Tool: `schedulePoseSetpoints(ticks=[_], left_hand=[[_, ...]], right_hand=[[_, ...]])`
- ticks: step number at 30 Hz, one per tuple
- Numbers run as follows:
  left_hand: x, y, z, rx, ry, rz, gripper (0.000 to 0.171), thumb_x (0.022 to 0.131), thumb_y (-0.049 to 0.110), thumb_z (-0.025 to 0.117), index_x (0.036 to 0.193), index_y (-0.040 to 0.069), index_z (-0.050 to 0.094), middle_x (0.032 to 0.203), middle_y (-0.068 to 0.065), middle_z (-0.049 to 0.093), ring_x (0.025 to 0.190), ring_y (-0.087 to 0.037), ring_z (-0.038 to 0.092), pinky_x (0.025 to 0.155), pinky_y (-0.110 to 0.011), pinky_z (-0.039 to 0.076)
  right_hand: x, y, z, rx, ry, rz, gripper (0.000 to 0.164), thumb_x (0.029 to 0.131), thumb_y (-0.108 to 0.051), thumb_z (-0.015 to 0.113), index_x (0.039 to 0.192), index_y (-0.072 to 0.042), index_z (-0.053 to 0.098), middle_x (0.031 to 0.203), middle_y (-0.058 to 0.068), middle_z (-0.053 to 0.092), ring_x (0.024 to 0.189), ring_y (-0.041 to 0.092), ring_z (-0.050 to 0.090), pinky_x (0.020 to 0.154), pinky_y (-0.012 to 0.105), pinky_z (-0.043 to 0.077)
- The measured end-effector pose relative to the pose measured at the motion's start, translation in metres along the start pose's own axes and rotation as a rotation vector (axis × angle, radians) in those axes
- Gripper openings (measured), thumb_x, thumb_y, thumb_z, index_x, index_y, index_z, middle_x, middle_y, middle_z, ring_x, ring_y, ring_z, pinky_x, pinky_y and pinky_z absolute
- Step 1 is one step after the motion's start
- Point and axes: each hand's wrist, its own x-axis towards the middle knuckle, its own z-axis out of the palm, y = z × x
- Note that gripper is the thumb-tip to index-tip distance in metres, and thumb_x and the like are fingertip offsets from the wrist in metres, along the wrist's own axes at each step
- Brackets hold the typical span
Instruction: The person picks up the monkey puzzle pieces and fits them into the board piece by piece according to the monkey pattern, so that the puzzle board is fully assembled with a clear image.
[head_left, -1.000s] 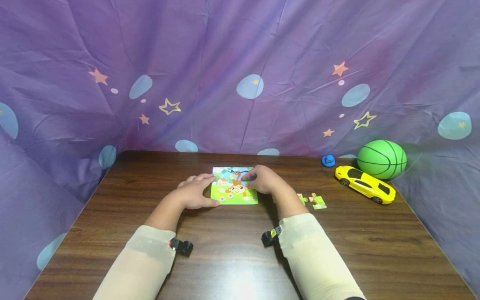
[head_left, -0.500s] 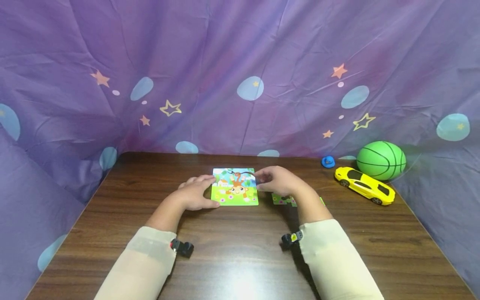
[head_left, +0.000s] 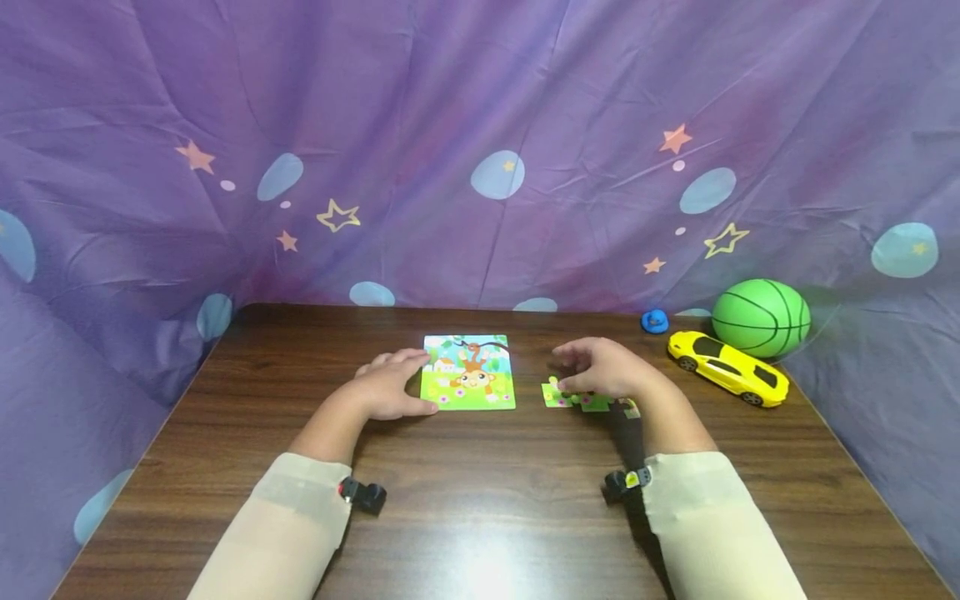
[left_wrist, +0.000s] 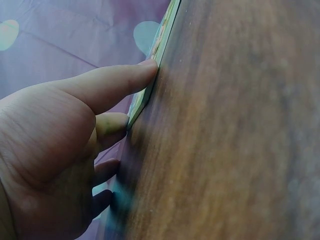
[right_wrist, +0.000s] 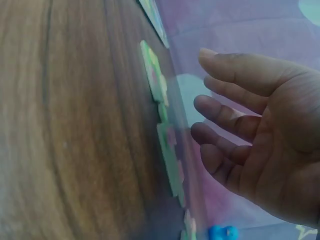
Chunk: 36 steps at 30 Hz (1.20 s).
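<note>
A square picture puzzle (head_left: 470,392) with a hanging monkey on it lies flat on the table in the head view. My left hand (head_left: 386,387) rests at its left side, thumb by the lower left corner and index finger along the left edge. In the left wrist view, the thumb tip meets the puzzle's thin edge (left_wrist: 145,97). Right of the puzzle lie loose green jigsaw pieces (head_left: 557,395), partly hidden by my right hand (head_left: 603,367). That hand hovers over them, fingers apart and lightly bent, nothing between them in the right wrist view, where a piece (right_wrist: 170,160) shows edge-on.
Toward the right rear of the brown wooden table (head_left: 480,492) stand a yellow toy car (head_left: 729,368), a green ball (head_left: 762,318) and a small blue toy (head_left: 655,322). A purple curtain (head_left: 420,167) hangs behind the table.
My right hand has moved right, off the picture puzzle and over to the loose jigsaw pieces. The left hand and the puzzle have stayed in place.
</note>
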Motion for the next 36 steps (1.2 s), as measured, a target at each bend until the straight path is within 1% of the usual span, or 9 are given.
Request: schedulePoseSetpoints(ticks=[4,8,11,17,21,25,28,32,36], left_hand=[[0.000,-0.001,0.000,-0.004,0.000,-0.005,0.096,0.091,0.060,0.075,0.169,0.022,0.034,0.180,-0.003,0.024,0.163,-0.040,0.025,0.128,-0.071,0.026],[-0.001,0.000,0.000,-0.002,0.002,-0.007,0.096,0.091,0.060,0.075,0.169,0.022,0.034,0.180,-0.002,0.025,0.164,-0.040,0.025,0.128,-0.071,0.026],[-0.001,0.001,0.000,-0.002,0.002,-0.006,0.096,0.091,0.060,0.075,0.169,0.022,0.034,0.180,-0.003,0.025,0.163,-0.040,0.025,0.128,-0.071,0.026],[-0.001,0.001,-0.001,0.002,0.000,0.001,0.095,0.091,0.059,0.075,0.169,0.020,0.035,0.179,-0.005,0.026,0.162,-0.042,0.027,0.127,-0.072,0.027],[-0.001,0.001,-0.001,0.000,0.001,0.001,0.095,0.092,0.058,0.075,0.169,0.019,0.035,0.179,-0.006,0.026,0.163,-0.042,0.026,0.127,-0.072,0.026],[-0.001,0.001,0.000,0.001,0.002,-0.001,0.095,0.092,0.057,0.075,0.169,0.020,0.034,0.180,-0.006,0.025,0.163,-0.042,0.025,0.127,-0.072,0.026],[0.000,0.001,0.001,-0.001,0.000,-0.001,0.095,0.092,0.058,0.075,0.169,0.020,0.034,0.180,-0.005,0.025,0.163,-0.042,0.025,0.128,-0.072,0.025],[0.000,0.001,0.001,-0.001,0.003,0.002,0.095,0.091,0.058,0.075,0.169,0.021,0.035,0.179,-0.005,0.026,0.163,-0.042,0.026,0.127,-0.072,0.026],[-0.001,0.001,0.000,-0.002,0.002,0.001,0.095,0.092,0.058,0.075,0.169,0.021,0.034,0.180,-0.005,0.025,0.163,-0.042,0.025,0.127,-0.072,0.025]], right_hand=[[0.002,0.005,0.001,-0.049,-0.039,-0.007,0.068,0.088,-0.027,0.090,0.147,-0.006,0.064,0.145,0.019,0.068,0.121,0.035,0.069,0.096,0.045,0.063],[0.004,0.009,0.004,-0.118,-0.054,-0.028,0.069,0.084,-0.032,0.093,0.144,-0.008,0.067,0.143,0.015,0.070,0.136,0.037,0.062,0.118,0.057,0.049],[0.004,0.010,0.005,-0.148,-0.054,-0.038,0.066,0.083,-0.031,0.093,0.140,-0.009,0.069,0.141,0.015,0.069,0.137,0.038,0.059,0.120,0.060,0.044],[0.002,0.008,0.007,-0.225,-0.055,-0.027,0.060,0.084,-0.033,0.092,0.138,-0.018,0.072,0.148,0.012,0.062,0.145,0.043,0.049,0.124,0.066,0.036],[0.002,0.006,0.007,-0.251,-0.048,-0.028,0.058,0.083,-0.030,0.092,0.137,-0.019,0.073,0.149,0.014,0.062,0.147,0.048,0.045,0.125,0.070,0.032],[0.004,0.004,0.009,-0.228,-0.020,-0.032,0.056,0.081,-0.027,0.093,0.131,-0.015,0.073,0.138,0.013,0.067,0.138,0.043,0.054,0.122,0.067,0.038],[0.006,0.003,0.012,-0.163,0.008,-0.026,0.052,0.080,-0.022,0.094,0.125,-0.012,0.070,0.125,0.011,0.070,0.124,0.034,0.062,0.114,0.057,0.048],[0.008,0.001,0.015,-0.044,0.030,-0.031,0.042,0.083,-0.010,0.090,0.119,-0.008,0.067,0.109,0.010,0.070,0.100,0.024,0.065,0.086,0.042,0.059],[0.009,-0.003,0.017,0.044,0.045,-0.047,0.025,0.092,-0.007,0.081,0.114,-0.008,0.068,0.100,0.008,0.069,0.079,0.019,0.062,0.060,0.031,0.057]])
